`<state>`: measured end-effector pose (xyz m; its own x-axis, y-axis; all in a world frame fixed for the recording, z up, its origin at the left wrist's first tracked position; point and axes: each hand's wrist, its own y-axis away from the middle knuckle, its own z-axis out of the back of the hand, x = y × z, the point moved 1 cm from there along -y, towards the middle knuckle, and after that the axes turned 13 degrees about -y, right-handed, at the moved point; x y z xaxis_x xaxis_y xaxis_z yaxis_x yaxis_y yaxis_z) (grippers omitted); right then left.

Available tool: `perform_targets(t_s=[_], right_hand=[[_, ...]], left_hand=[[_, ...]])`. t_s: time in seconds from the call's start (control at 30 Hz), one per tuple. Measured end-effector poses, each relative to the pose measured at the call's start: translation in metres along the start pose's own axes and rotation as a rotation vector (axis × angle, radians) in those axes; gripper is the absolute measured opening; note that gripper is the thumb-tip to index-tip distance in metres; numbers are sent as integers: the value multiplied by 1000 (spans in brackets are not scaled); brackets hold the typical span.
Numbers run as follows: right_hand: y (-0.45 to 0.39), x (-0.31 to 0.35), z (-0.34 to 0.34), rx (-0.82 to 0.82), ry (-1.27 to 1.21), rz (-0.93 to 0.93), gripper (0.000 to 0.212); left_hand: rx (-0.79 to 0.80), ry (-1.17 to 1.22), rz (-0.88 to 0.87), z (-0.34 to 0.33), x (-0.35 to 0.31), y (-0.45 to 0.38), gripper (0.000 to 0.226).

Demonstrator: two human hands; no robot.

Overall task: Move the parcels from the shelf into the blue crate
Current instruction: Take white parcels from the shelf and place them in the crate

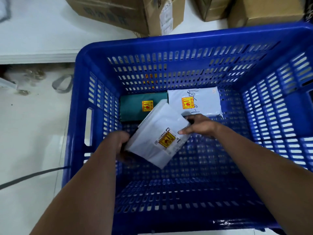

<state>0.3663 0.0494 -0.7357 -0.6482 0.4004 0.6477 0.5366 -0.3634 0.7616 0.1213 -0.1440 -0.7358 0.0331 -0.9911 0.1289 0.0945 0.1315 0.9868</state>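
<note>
Head view looks straight down into the large blue slotted plastic crate, and I have both arms reaching into it. My left hand grips the near-left edge of a white plastic-wrapped parcel with a yellow fragile sticker, fingers curled round its side; that hand is blurred, so I cannot tell more of the finger positions. My right hand pinches the parcel's far-right edge, thumb on top and fingers tucked beneath. The parcel is tilted and turned at an angle, above the crate floor rather than flat on it, as far as I can judge.

Two parcels already lie flat on the floor against the far wall: a dark green wrapped parcel on the left, and a second white parcel with handwriting and a yellow sticker just to its right. I judge the two-handed grip is meant to steer the held parcel into the bare floor near those two, keeping a tidy row.

Brown cardboard boxes stand beyond the crate on the pale floor. No shelf is in view.
</note>
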Motion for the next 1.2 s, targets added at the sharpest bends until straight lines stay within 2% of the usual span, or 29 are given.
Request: perform_targets(t_s=[0.07, 0.13, 0.2, 0.27, 0.3, 0.37, 0.43, 0.5, 0.57, 0.63, 0.67, 0.77, 0.87, 0.97, 1.07, 1.2], right_hand=[[2, 6, 4, 53, 124, -30, 74], [0, 9, 3, 69, 379, -76, 78], [-7, 11, -4, 55, 562, -122, 89], [-13, 18, -18, 61, 614, -152, 93], [-16, 22, -26, 67, 616, -150, 88], [-23, 29, -44, 63, 557, -152, 76], [-29, 31, -60, 12, 400, -151, 79], [-34, 28, -75, -49, 187, -148, 72], [-38, 23, -94, -135, -111, -94, 46], [-47, 13, -111, -285, -361, -23, 48], [-51, 8, -117, -356, -361, -16, 53], [-49, 0, -128, -495, -82, -72, 53], [-44, -7, -133, -423, 145, -197, 38], [-48, -16, -142, -344, 193, -268, 35], [-51, -17, -144, -439, 100, -204, 38], [-60, -20, -143, -481, 43, -193, 42]], left_hand=[[-186, -266, -40, 1, 9, -9, 49], [-264, -190, -164, -6, 8, -4, 45], [-408, -36, -393, -17, -5, 17, 34], [-507, -78, -544, -25, -17, 26, 48], [-508, -158, -576, -30, -20, 28, 53], [-410, -323, -506, -38, -18, 21, 57], [-344, -368, -401, -41, -11, 9, 56], [-463, -348, -402, -41, -4, 4, 52], [-633, -318, -404, -38, 4, -7, 49], [-776, -285, -416, -38, 10, -8, 48], [-817, -283, -431, -40, 11, -7, 49], [-808, -273, -398, -41, 9, -17, 67], [-836, -417, -342, -43, 3, -24, 79], [-768, -473, -276, -44, 0, -30, 74], [-781, -464, -276, -44, 2, -36, 69], [-846, -363, -346, -41, 4, -39, 40]])
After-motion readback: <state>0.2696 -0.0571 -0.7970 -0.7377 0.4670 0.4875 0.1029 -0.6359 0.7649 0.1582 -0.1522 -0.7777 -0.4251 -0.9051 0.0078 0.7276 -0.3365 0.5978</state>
